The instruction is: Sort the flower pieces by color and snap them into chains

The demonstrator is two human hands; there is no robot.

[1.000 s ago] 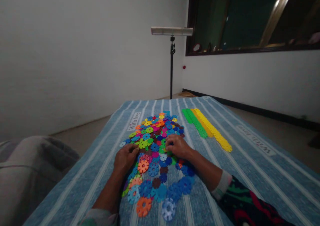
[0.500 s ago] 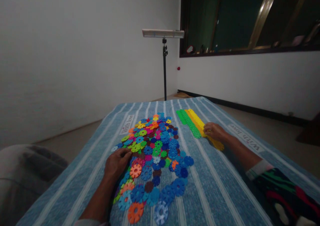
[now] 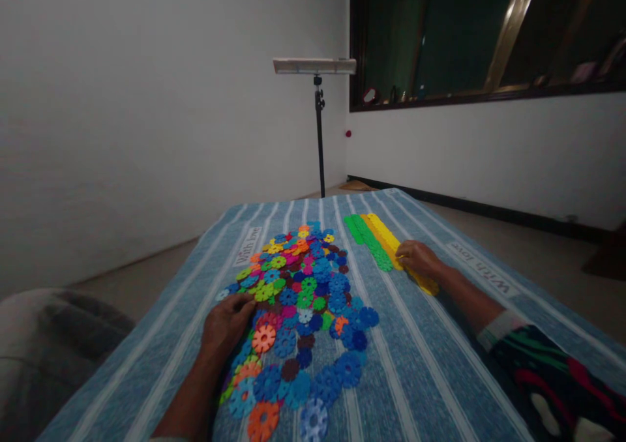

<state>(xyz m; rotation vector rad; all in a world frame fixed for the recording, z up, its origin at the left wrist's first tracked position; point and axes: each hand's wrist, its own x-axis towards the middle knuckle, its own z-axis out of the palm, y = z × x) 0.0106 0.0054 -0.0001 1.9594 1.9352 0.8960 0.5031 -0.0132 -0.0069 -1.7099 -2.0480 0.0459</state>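
A loose heap of plastic snowflake discs [image 3: 288,295] in blue, green, orange, pink, yellow and brown spreads over the middle of the cloth. My left hand [image 3: 227,328] rests at the heap's left edge, fingers curled by the lime green discs [image 3: 265,291]; whatever is under the fingertips is hidden. To the right, overlapping discs lie in long rows: a green row [image 3: 374,246], a narrow orange strip [image 3: 369,228] and a yellow row [image 3: 384,231]. My right hand [image 3: 418,258] is closed at the yellow row, fingertips on a yellow disc. The row's near end shows below the hand.
A blue striped cloth [image 3: 420,357] with printed lettering covers the table. Past its far edge stands a black stand [image 3: 320,135] bearing a flat light panel [image 3: 314,66]. A grey fabric-covered form [image 3: 59,351] is at the left. A window with small items on its sill is at the right.
The view has shifted slightly. My right hand has moved only a little at the yellow row. My left hand stays at the heap's edge, and the discs look the same.
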